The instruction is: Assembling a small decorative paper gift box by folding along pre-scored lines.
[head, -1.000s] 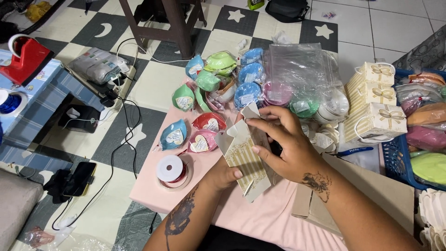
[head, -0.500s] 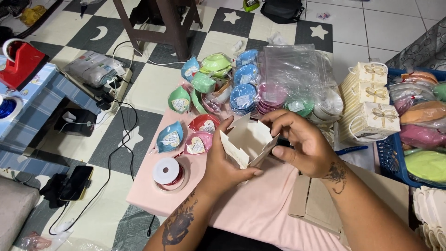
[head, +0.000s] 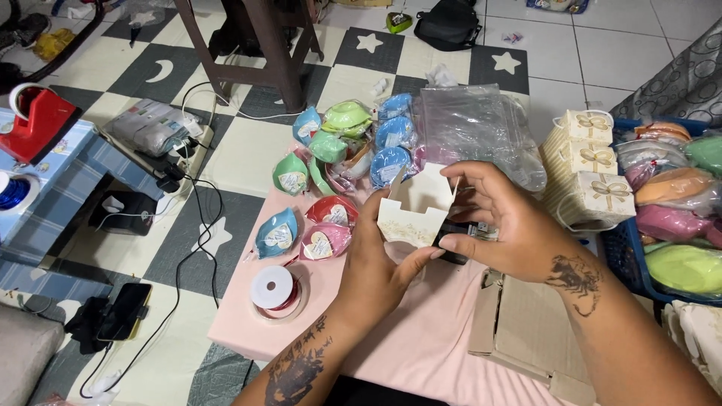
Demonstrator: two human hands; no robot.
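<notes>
Over the pink table (head: 421,353) I hold a small cream paper gift box (head: 412,210), half folded with its flaps up. My left hand (head: 380,263) grips it from below and the left side. My right hand (head: 500,225) holds its right side, thumb along the bottom edge, fingers at a top flap. A dark object shows just under my right thumb. Beside the box lie wrapped heart-shaped items in red (head: 331,212), pink (head: 323,242) and blue (head: 277,233).
A ribbon spool (head: 272,287) sits at the table's left. Green and blue wrapped hearts (head: 353,139) and clear bags (head: 474,124) lie behind. Finished boxes with bows (head: 590,162) stack at right beside a blue basket (head: 624,256). Flat cardboard (head: 526,331) lies under my right forearm. Cables and a phone (head: 124,310) cover the floor.
The flat card I held a second ago has been opened up into a box shape, and both hands have shifted slightly up and right with it.
</notes>
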